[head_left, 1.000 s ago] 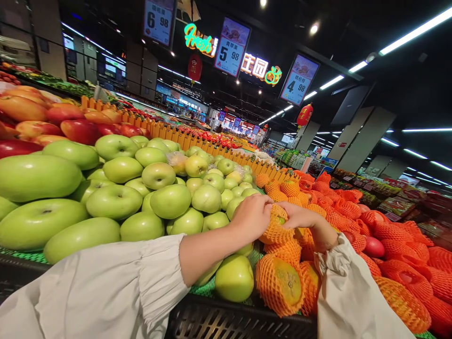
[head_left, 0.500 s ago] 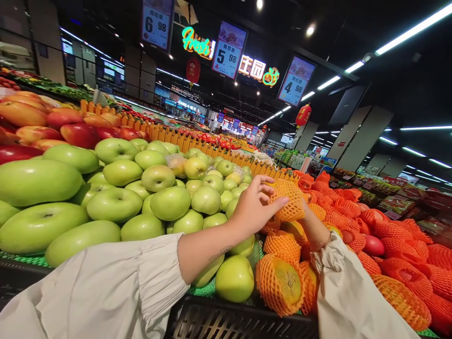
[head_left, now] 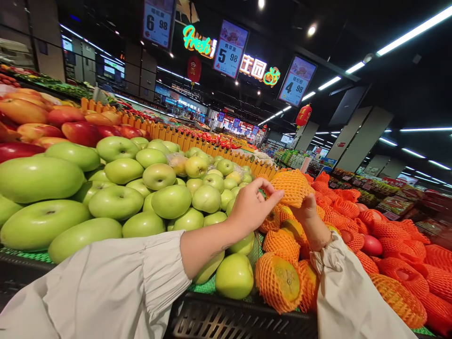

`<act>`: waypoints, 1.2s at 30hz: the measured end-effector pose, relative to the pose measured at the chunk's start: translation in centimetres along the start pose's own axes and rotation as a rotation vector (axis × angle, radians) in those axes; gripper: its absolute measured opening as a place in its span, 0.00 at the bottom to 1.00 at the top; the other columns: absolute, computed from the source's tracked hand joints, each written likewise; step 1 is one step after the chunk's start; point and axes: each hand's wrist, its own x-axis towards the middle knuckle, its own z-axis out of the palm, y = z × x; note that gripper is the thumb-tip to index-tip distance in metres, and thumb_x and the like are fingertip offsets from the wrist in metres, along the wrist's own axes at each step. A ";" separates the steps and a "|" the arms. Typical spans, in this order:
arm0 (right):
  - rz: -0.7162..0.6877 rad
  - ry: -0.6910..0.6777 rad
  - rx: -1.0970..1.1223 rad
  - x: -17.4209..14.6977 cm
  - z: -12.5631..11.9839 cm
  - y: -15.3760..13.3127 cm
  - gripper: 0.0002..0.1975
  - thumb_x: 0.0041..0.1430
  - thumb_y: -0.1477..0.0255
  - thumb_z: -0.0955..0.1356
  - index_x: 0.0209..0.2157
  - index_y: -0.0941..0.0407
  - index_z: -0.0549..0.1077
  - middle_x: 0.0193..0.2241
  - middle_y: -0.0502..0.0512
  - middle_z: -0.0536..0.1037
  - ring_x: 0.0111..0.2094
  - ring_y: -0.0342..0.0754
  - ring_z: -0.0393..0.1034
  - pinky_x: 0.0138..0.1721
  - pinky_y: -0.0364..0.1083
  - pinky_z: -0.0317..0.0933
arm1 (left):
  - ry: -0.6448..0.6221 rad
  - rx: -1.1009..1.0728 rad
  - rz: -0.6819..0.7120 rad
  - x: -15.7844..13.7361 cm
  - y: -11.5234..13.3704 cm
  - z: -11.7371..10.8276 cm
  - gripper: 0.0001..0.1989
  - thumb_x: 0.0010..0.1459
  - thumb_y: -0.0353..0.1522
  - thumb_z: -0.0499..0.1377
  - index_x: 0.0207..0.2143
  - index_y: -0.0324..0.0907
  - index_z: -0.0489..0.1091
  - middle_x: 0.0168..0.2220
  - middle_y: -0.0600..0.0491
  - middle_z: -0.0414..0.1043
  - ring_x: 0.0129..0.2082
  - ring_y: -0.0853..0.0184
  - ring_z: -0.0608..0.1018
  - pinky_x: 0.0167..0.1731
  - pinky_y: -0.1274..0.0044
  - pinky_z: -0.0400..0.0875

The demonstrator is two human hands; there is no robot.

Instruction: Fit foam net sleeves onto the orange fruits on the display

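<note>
netted orange fruit gripped by both left hand and right hand, green apples beside, more netted fruit below.

The right hand sits mostly hidden under the netted fruit it lifts, fingers out of sight. That fruit's skin is veiled by orange mesh, and the price signs' small characters are unreadable.

Bright strip lights and spotlights shine from a dark ceiling; neon signs glow. The apples show soft glare on top (shadows lie between them). Wide-angle distortion stretches fruit at the left edge. Foreground sharp, far aisles hazy.
</note>
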 end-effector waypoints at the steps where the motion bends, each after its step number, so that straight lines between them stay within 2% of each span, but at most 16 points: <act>1: 0.004 0.025 0.039 0.1 0.1 -0.1 0.45 0.46 0.32 0.55 0.53 0.48 0.71 0.48 0.62 0.78 0.57 0.66 0.67 0.55 0.64 0.65 | 0.035 -0.045 -0.017 0.2 -0.1 0.0 0.13 0.59 0.41 0.63 0.32 0.43 0.66 0.17 0.63 0.56 0.17 0.74 0.61 0.20 0.79 0.53; 4: 0.000 0.082 0.123 0.1 0.1 -0.4 0.39 0.40 0.44 0.71 0.52 0.50 0.72 0.47 0.60 0.78 0.55 0.66 0.69 0.57 0.61 0.64 | 0.091 -0.135 0.015 0.5 -0.4 0.0 0.12 0.57 0.39 0.64 0.36 0.42 0.65 0.27 0.60 0.67 0.17 0.78 0.61 0.19 0.80 0.53; 7: -0.046 0.074 0.128 -0.1 0.0 -0.6 0.42 0.31 0.51 0.78 0.51 0.52 0.72 0.51 0.61 0.76 0.56 0.66 0.66 0.61 0.58 0.60 | 0.112 -0.139 0.079 0.8 -0.7 0.0 0.11 0.57 0.35 0.63 0.38 0.42 0.65 0.40 0.56 0.72 0.18 0.80 0.61 0.19 0.81 0.56; 9: -0.062 0.027 0.105 -0.1 0.1 -0.9 0.46 0.28 0.53 0.81 0.52 0.54 0.71 0.54 0.63 0.73 0.58 0.67 0.64 0.63 0.59 0.57 | 0.133 -0.111 0.079 1.0 -0.9 -0.2 0.08 0.59 0.34 0.61 0.38 0.41 0.66 0.41 0.55 0.73 0.18 0.80 0.62 0.20 0.81 0.58; 12: -0.133 -0.037 0.082 -0.2 0.5 -1.6 0.51 0.34 0.55 0.80 0.60 0.53 0.64 0.63 0.62 0.65 0.65 0.65 0.57 0.67 0.58 0.50 | 0.205 -0.020 0.075 1.2 -1.2 -0.5 0.05 0.62 0.33 0.58 0.38 0.42 0.66 0.40 0.55 0.73 0.22 0.77 0.65 0.25 0.80 0.62; 15: -0.192 -0.043 0.068 -0.5 1.1 -2.5 0.57 0.39 0.52 0.79 0.68 0.50 0.53 0.70 0.58 0.51 0.70 0.61 0.46 0.70 0.55 0.44 | 0.188 0.173 0.110 1.0 -0.8 -0.8 0.03 0.64 0.31 0.54 0.37 0.43 0.66 0.39 0.55 0.74 0.27 0.72 0.70 0.31 0.77 0.65; 17: -0.157 -0.038 0.058 -0.6 1.3 -2.9 0.63 0.38 0.50 0.78 0.70 0.49 0.46 0.71 0.59 0.49 0.70 0.62 0.48 0.69 0.56 0.48 | 0.137 0.346 0.131 0.7 -0.3 -0.8 0.05 0.66 0.32 0.51 0.39 0.44 0.66 0.41 0.53 0.74 0.31 0.69 0.73 0.35 0.74 0.67; 19: -0.129 -0.015 0.026 -0.5 1.4 -3.1 0.67 0.38 0.50 0.78 0.71 0.49 0.40 0.70 0.61 0.52 0.68 0.64 0.53 0.66 0.58 0.53 | 0.085 0.496 0.135 0.2 0.3 -0.7 0.09 0.67 0.36 0.50 0.44 0.44 0.67 0.46 0.50 0.73 0.41 0.62 0.76 0.42 0.70 0.69; 21: -0.143 0.027 -0.015 -0.5 1.3 -3.1 0.68 0.38 0.49 0.78 0.71 0.49 0.39 0.70 0.62 0.51 0.67 0.65 0.54 0.66 0.59 0.54 | 0.021 0.580 0.118 -0.3 0.6 -0.6 0.18 0.67 0.44 0.51 0.52 0.44 0.65 0.53 0.45 0.70 0.52 0.54 0.74 0.50 0.65 0.69; 23: -0.158 0.049 -0.023 -0.4 1.3 -3.1 0.68 0.38 0.48 0.78 0.71 0.50 0.37 0.71 0.63 0.50 0.69 0.65 0.52 0.67 0.59 0.53 | -0.046 0.606 0.081 -0.6 0.7 -0.4 0.30 0.63 0.51 0.53 0.60 0.43 0.59 0.59 0.41 0.66 0.59 0.49 0.70 0.55 0.60 0.67; 26: -0.150 0.008 0.008 -0.6 1.5 -3.4 0.74 0.37 0.50 0.79 0.71 0.50 0.28 0.68 0.66 0.57 0.69 0.65 0.52 0.65 0.60 0.56 | -0.123 0.578 -0.002 -0.7 0.6 -0.3 0.41 0.59 0.54 0.56 0.65 0.40 0.50 0.60 0.37 0.67 0.58 0.45 0.72 0.54 0.57 0.68; 29: -0.137 -0.021 0.003 -0.9 2.0 -4.2 0.78 0.36 0.54 0.81 0.70 0.48 0.22 0.65 0.68 0.61 0.67 0.66 0.56 0.62 0.62 0.60 | -0.117 0.564 -0.033 -0.5 0.5 -0.3 0.42 0.57 0.54 0.58 0.64 0.39 0.51 0.57 0.36 0.70 0.53 0.44 0.76 0.49 0.58 0.71; 31: -0.126 -0.031 0.003 -1.0 2.1 -4.7 0.77 0.36 0.54 0.81 0.70 0.47 0.22 0.66 0.67 0.60 0.67 0.66 0.56 0.62 0.62 0.61 | -0.082 0.573 -0.024 -0.4 0.5 -0.3 0.41 0.56 0.54 0.60 0.63 0.40 0.52 0.57 0.37 0.71 0.53 0.44 0.76 0.49 0.60 0.71; 33: -0.115 -0.048 0.024 -1.1 1.9 -4.9 0.76 0.34 0.53 0.81 0.71 0.47 0.28 0.68 0.64 0.57 0.68 0.66 0.54 0.63 0.61 0.60 | -0.048 0.563 -0.030 -0.5 0.6 -0.2 0.41 0.56 0.54 0.60 0.63 0.42 0.53 0.57 0.38 0.71 0.54 0.45 0.76 0.49 0.61 0.71; 36: -0.074 -0.077 0.123 -1.2 1.4 -4.5 0.64 0.34 0.44 0.77 0.69 0.48 0.50 0.68 0.60 0.59 0.68 0.66 0.53 0.63 0.60 0.60 | -0.018 0.505 -0.057 -0.6 0.6 0.0 0.41 0.56 0.55 0.59 0.63 0.42 0.52 0.55 0.38 0.73 0.54 0.47 0.77 0.49 0.62 0.71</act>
